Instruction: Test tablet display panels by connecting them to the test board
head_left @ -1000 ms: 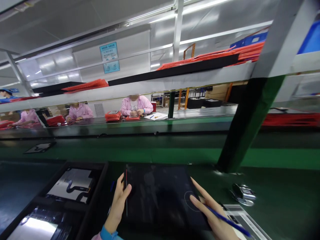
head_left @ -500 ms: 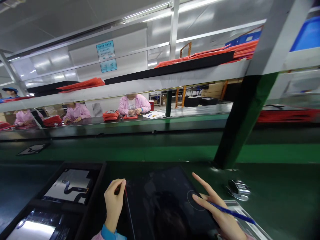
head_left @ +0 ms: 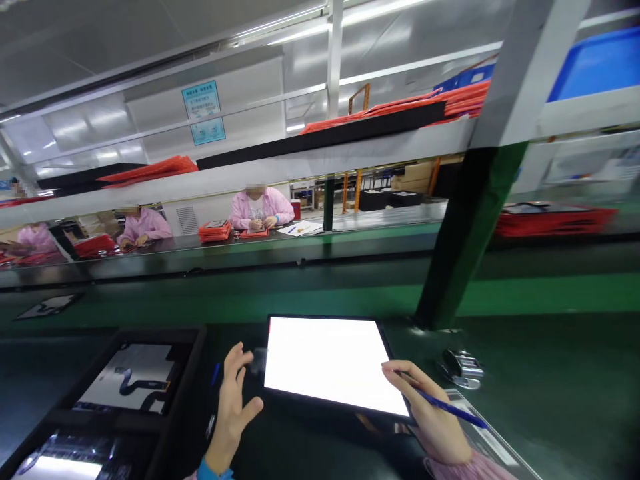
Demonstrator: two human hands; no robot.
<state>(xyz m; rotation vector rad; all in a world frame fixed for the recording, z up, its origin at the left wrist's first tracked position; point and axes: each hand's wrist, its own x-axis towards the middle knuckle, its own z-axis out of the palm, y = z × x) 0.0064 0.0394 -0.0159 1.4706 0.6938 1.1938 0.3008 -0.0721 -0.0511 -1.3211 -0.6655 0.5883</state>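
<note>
A flat display panel (head_left: 330,360) with a thin black border shows a bright white face in front of me. My left hand (head_left: 233,407) is off its left edge, fingers spread and holding nothing. A small dark blurred piece (head_left: 259,361) shows between those fingertips and the panel; I cannot make out what it is. My right hand (head_left: 435,417) is at the panel's right edge, its fingertips on the white face. A blue pen (head_left: 453,409) is held in that hand, slanting back across it.
On the left, a black tray (head_left: 185,380) holds panels with dark ribbon cables. A shiny metal roll-like object (head_left: 463,368) lies right, beside a green post (head_left: 453,247). A clear-edged flat piece (head_left: 493,437) is under my right forearm. Co-workers (head_left: 261,208) sit across the bench.
The panel's face has gone from dark to bright white, and the panel lies flatter and farther off. My left hand has opened from its pinch at the panel's edge.
</note>
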